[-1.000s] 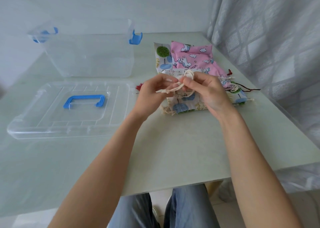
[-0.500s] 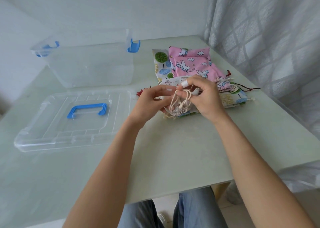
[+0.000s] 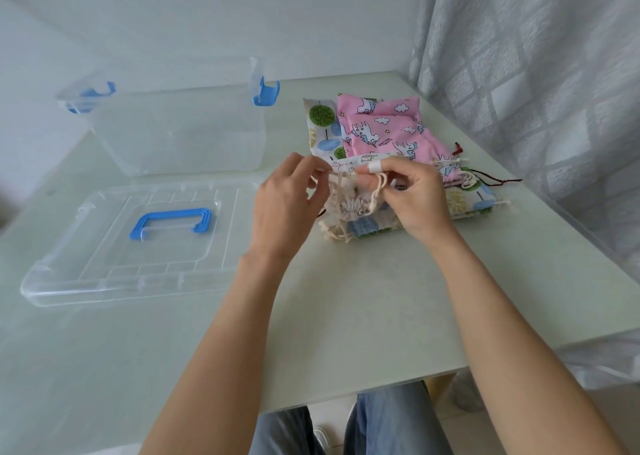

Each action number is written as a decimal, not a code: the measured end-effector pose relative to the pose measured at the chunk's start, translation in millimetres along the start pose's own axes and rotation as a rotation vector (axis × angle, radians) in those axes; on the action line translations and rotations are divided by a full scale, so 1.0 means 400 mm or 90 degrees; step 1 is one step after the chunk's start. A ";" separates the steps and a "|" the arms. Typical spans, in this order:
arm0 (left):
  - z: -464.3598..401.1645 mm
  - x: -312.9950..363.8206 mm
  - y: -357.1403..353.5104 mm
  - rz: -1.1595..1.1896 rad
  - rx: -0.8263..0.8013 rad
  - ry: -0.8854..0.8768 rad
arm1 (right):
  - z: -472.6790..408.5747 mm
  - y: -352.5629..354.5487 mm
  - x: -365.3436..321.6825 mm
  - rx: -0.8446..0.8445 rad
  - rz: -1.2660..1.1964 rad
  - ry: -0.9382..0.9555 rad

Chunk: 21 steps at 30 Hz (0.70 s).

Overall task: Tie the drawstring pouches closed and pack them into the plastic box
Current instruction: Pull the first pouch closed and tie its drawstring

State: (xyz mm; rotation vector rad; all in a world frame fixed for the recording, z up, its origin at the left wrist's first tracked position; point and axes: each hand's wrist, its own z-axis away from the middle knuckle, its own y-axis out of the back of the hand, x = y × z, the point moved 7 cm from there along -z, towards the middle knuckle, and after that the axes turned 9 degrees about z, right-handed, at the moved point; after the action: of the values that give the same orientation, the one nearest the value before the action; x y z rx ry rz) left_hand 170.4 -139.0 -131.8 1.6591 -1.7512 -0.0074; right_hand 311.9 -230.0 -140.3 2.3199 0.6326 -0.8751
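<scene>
A white tree-print pouch (image 3: 356, 224) lies on the table in front of a stack of pouches, with pink unicorn pouches (image 3: 381, 132) on top of that stack. My left hand (image 3: 287, 201) pinches one end of its cream drawstring (image 3: 375, 195). My right hand (image 3: 412, 195) pinches the other part, and a loop of cord hangs below its fingers. A white band sits on my right fingertip. The clear plastic box (image 3: 173, 129) with blue latches stands open at the back left, with nothing in it.
The clear lid (image 3: 104, 264) with a blue handle (image 3: 171, 222) lies flat on the table at the left, in front of the box. A grey curtain (image 3: 536, 73) hangs along the table's right edge. My knees show under the front edge.
My hands have drawn slightly apart, pulling the cream cord between them. The cord loop now hangs from my right fingers. The view has shifted a little.
</scene>
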 end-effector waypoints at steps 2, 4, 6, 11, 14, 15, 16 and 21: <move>0.001 -0.011 -0.004 0.090 0.006 0.057 | -0.002 0.007 0.009 0.012 -0.018 -0.041; 0.004 -0.040 -0.009 0.227 0.015 0.176 | -0.003 0.021 0.020 0.040 -0.034 -0.074; 0.009 -0.076 -0.006 0.431 0.058 0.315 | -0.002 0.040 0.035 0.079 -0.094 -0.129; 0.011 -0.066 -0.020 0.878 0.071 0.473 | 0.003 0.069 0.048 0.117 -0.160 -0.208; 0.016 -0.069 -0.018 0.950 0.105 0.507 | 0.009 0.086 0.054 0.147 -0.179 -0.239; 0.017 -0.077 -0.013 0.948 0.122 0.508 | 0.011 0.090 0.056 0.152 -0.179 -0.246; 0.019 -0.082 -0.009 0.941 0.136 0.509 | 0.012 0.094 0.058 0.154 -0.180 -0.253; 0.033 -0.101 -0.011 0.848 0.141 0.528 | 0.014 0.089 0.081 0.119 -0.127 -0.293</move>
State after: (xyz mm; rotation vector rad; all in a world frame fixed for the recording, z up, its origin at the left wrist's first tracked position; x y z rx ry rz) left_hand 164.4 -110.3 -163.0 0.2035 -1.8081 1.2867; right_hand 352.5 -252.2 -154.3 2.1213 0.6047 -1.5591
